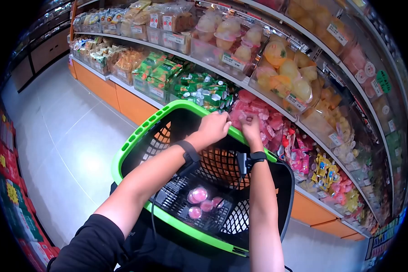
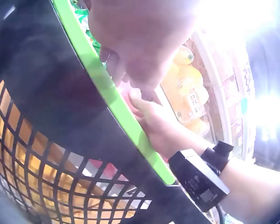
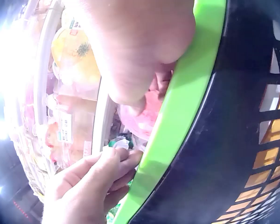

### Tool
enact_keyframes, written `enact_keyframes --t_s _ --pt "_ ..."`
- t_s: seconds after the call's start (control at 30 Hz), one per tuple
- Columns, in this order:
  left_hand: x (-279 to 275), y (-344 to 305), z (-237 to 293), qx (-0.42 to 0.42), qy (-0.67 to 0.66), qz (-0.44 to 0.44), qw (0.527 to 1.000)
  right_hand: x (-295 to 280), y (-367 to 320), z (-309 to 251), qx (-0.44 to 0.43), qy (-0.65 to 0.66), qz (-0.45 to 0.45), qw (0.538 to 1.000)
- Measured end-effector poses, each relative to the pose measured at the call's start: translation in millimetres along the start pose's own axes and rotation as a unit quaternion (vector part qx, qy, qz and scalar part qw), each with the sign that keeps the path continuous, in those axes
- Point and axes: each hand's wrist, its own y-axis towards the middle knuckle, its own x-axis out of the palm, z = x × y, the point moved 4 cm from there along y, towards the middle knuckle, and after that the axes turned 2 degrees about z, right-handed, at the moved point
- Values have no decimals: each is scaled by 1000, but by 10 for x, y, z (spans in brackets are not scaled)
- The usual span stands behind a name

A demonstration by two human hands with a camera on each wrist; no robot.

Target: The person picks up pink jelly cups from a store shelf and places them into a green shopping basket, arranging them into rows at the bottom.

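Note:
Both hands reach past the green rim of a black shopping basket (image 1: 167, 112) to a shelf bin of pink packets (image 1: 269, 119). My left hand (image 1: 213, 128) is curled beyond the rim, thumb and fingertips pinching the clear edge of a pink packet (image 3: 149, 114) in the right wrist view. Close beside it, my right hand (image 1: 251, 128) bends its fingers round the same pink packet, partly hiding it. In the left wrist view the right hand (image 2: 156, 122) shows thumb and fingers at the pink plastic. Clear-packed pink round cups (image 1: 198, 195) lie on the basket floor.
Green packets (image 1: 199, 88) fill the bin to the left; yellow packets (image 1: 325, 170) lie farther right. Above, a shelf edge (image 1: 245, 84) carries large fruit cups (image 1: 283, 77). Stacked red and green boxes (image 1: 20, 199) stand across the aisle at left. A cable (image 1: 154, 217) hangs over the basket.

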Motion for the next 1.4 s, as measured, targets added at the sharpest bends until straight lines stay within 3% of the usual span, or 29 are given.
enact_keyframes --t_s 0.1,0.17,0.2,0.23,0.33,0.37,0.43,0.5,0.6,0.67,0.73,0.8,0.97,1.07,1.17,1.33,1.4 --pt "-43 79 13 -64 -34 -57 996 -170 38 25 -26 104 92 990" --pt "-130 146 0 -73 -156 -84 982 -354 -231 -312 -79 114 161 977" --pt "-191 159 49 -58 -188 -74 978 -430 -390 -585 -74 150 131 977" --pt "-275 151 99 -43 -219 -66 973 -485 -550 -773 23 191 85 978" --pt "-460 27 304 -71 -421 -61 902 -656 -1014 -1223 101 309 -49 944" --pt "-689 -70 477 -145 -425 -139 883 -726 -1216 -1443 108 316 -83 939" --pt "-763 -261 616 -158 -505 -220 820 -793 -1486 -1611 94 326 -72 938" --pt "-711 -448 760 -144 -539 -252 790 -838 -1716 -1620 107 304 -72 944" --pt "-600 -671 863 -164 -582 -322 729 -840 -1968 -1342 189 353 -57 915" --pt "-536 -774 907 -203 -609 -338 688 -851 -2050 -1235 197 369 -32 908" --pt "-496 -812 919 -170 -570 -335 731 -850 -2054 -1180 170 342 -27 924" --pt "-506 -857 913 -167 -539 -324 759 -828 -2083 -1163 184 366 -47 911" --pt "-510 -870 869 -193 -540 -332 749 -854 -2089 -1163 202 341 -83 915" --pt "-498 -888 842 -217 -527 -341 748 -798 -2114 -1148 233 380 -75 892" --pt "-450 -949 787 -263 -546 -344 717 -777 -2133 -1091 243 401 -80 880" --pt "-385 -1096 850 -325 -617 -407 590 -729 -2150 -1027 244 384 -90 886" --pt "-385 -1125 887 -348 -627 -395 574 -702 -2164 -1026 276 394 -81 873"
